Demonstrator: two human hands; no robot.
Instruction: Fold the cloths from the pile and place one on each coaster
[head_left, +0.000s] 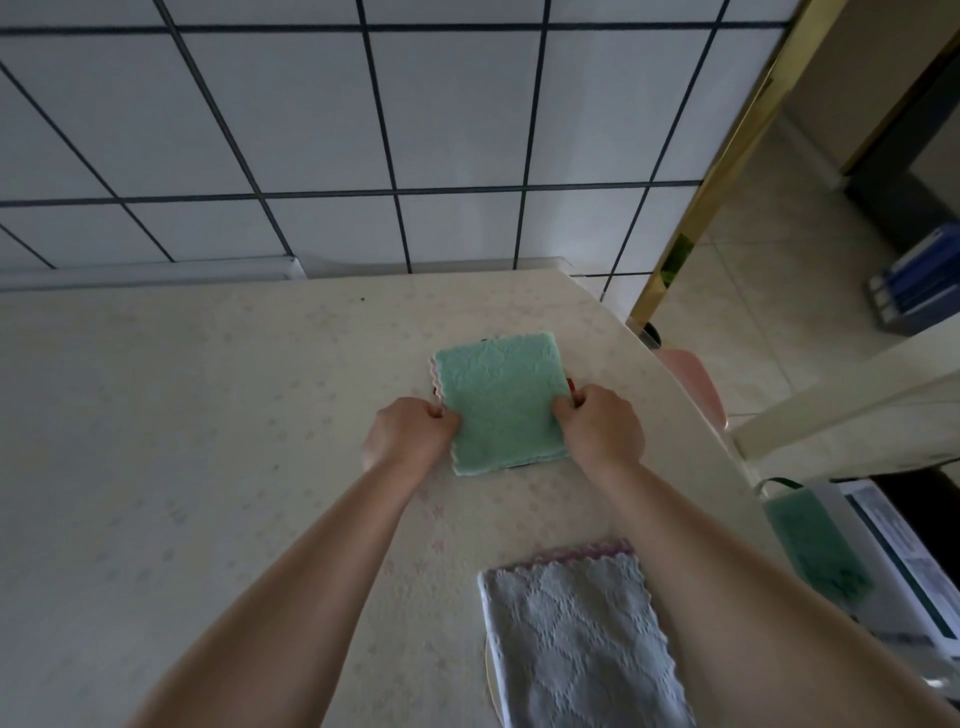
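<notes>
lying flat, folded square green cloth (498, 402) (pink scalloped edge peeking left)

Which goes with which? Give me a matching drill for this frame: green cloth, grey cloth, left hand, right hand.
Things:
1. green cloth
2. grey cloth
3. left hand
4. right hand

States:
A. grips the green cloth's right edge
B. lies folded near the table's front edge, untouched
C. grips the green cloth's left edge
D. held flat between both hands

Pairs: 1-D, 2-B, 3-C, 4-A
</notes>
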